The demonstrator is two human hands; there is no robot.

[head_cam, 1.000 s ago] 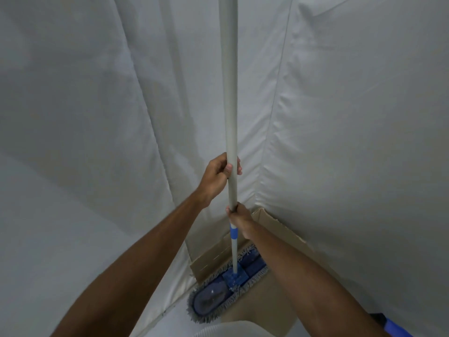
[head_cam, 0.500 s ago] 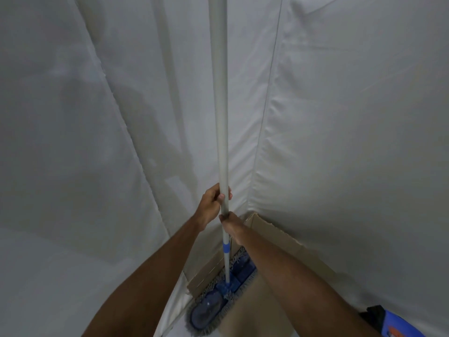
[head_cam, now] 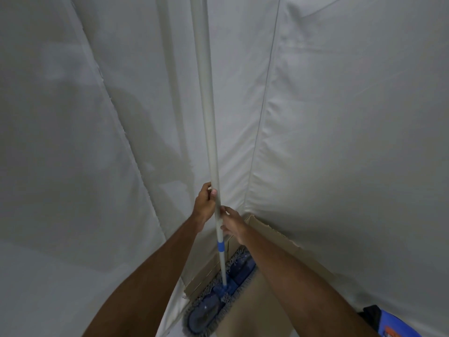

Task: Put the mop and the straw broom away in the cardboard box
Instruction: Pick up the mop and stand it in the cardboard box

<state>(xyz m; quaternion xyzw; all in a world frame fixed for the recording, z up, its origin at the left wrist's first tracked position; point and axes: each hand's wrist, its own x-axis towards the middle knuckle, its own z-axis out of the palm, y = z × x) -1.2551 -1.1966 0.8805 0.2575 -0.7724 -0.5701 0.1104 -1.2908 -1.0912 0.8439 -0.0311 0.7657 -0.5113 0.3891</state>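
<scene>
The mop stands nearly upright, its long pale handle (head_cam: 209,122) running out of the top of the view. Its flat blue head with grey fringe (head_cam: 218,293) lies across the open top of the cardboard box (head_cam: 274,234), one end sticking out over the left edge. My left hand (head_cam: 205,203) holds the handle. Just below it my right hand (head_cam: 233,223) touches the handle with its fingers loosened. No straw broom is visible.
White fabric walls (head_cam: 340,142) meet in a corner right behind the box. A blue and black object (head_cam: 391,324) sits at the bottom right edge. Pale floor (head_cam: 36,288) spreads to the left.
Both hands have slid down the handle and come closer together. The mop head has sunk lower toward the box, and my right hand's fingers have loosened.
</scene>
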